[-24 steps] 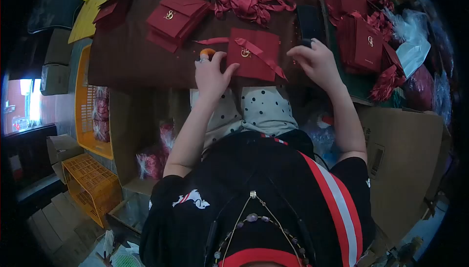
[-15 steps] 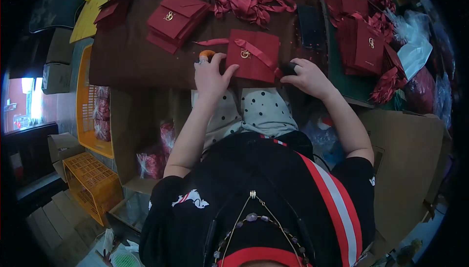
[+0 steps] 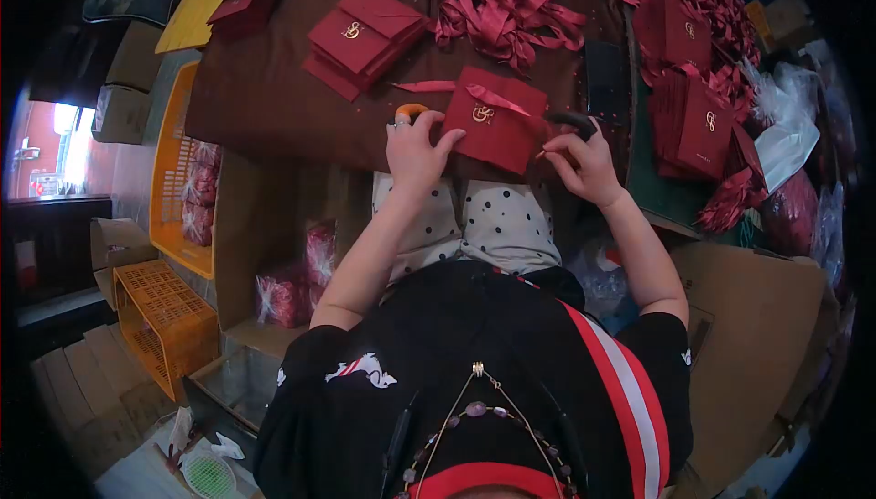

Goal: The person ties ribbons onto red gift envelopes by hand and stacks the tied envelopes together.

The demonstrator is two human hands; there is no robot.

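Observation:
A red card envelope (image 3: 488, 139) with a gold emblem lies near the table's front edge. Across its upper part runs a red ribbon (image 3: 497, 100), whose loose tail reaches out to the left. My left hand (image 3: 415, 154) rests at the envelope's left edge, thumb laid over it; an orange band or cover (image 3: 412, 111) shows at a finger. My right hand (image 3: 584, 163) is by the right edge, thumb and finger pinched around something tiny. A dark curved thing (image 3: 570, 122) sits at its fingers; whether it is worn or held is unclear.
Stacked red envelopes (image 3: 351, 38) lie behind on the brown cloth (image 3: 265, 102), beside a heap of red ribbons (image 3: 511, 11). A dark flat object (image 3: 604, 79) lies right of them. More envelopes (image 3: 693, 125) fill the green surface at right. Orange crates (image 3: 164, 312) stand at left.
The whole view has shifted, so the table appears further right and slightly lower. My right fingertips have come off the ribbon's right end and now pinch lower, beside the envelope's right edge.

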